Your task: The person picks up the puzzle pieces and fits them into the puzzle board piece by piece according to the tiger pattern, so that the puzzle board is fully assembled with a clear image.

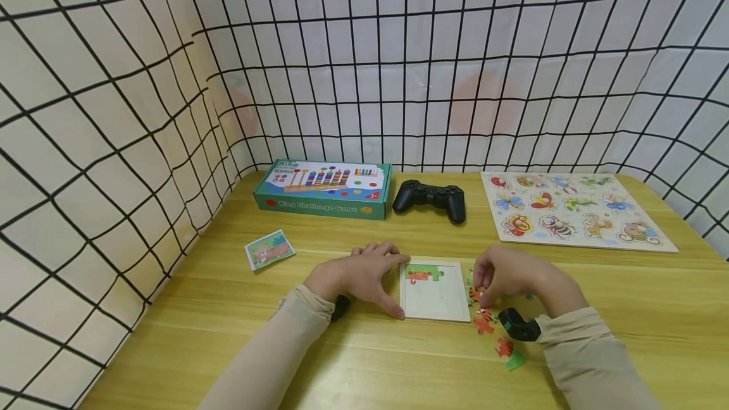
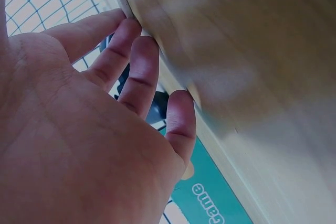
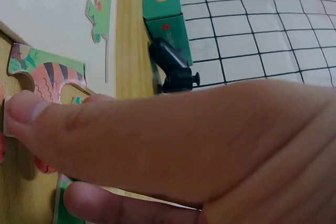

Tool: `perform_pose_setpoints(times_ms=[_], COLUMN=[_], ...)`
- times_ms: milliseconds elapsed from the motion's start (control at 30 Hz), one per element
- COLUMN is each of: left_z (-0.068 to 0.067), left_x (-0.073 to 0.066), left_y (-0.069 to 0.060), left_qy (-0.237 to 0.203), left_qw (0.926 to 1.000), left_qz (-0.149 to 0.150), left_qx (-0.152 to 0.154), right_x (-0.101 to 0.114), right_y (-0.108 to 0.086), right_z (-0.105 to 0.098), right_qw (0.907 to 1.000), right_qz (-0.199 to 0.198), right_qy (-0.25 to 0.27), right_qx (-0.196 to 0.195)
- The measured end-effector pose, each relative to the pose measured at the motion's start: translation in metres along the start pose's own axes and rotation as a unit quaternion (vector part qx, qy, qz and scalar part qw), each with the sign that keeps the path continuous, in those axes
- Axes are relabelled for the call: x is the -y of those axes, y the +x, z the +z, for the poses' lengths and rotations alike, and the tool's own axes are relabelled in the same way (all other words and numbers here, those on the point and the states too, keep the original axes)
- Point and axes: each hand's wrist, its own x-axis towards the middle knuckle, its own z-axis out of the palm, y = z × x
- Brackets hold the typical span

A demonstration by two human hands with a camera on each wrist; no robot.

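Puzzle board (image 1: 435,302) touched by spread left hand (image 1: 366,275); puzzle piece (image 3: 8,124) seemingly pinched by curled right hand (image 1: 507,273), beside the board

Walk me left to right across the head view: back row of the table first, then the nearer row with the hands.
Back row: green cardboard box labelled Ring Challenge Game, black plastic game controller, pale rectangular board with colourful bug pictures.
Nearer row: small rectangular picture card, left hand, pale square puzzle tray, right hand.
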Motion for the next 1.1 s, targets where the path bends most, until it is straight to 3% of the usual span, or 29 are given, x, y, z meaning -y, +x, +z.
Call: perform_pose_setpoints(times_ms=[400, 767, 1100], left_z=[0.0, 0.001, 0.0], left_x=[0.001, 0.001, 0.001], left_y=[0.0, 0.0, 0.0], left_qy=[0.002, 0.005, 0.005], left_qw=[1.0, 1.0, 1.0], left_qz=[-0.001, -0.001, -0.002], left_qx=[0.0, -0.001, 0.002], right_x=[-0.002, 0.007, 0.016], right_y=[-0.005, -0.004, 0.015], right_z=[-0.008, -0.008, 0.009], right_qw=[0.9958, 0.9941, 0.9924], right_qz=[-0.056, -0.06, -0.09], right_qy=[0.066, 0.09, 0.081], right_qx=[0.028, 0.012, -0.023])
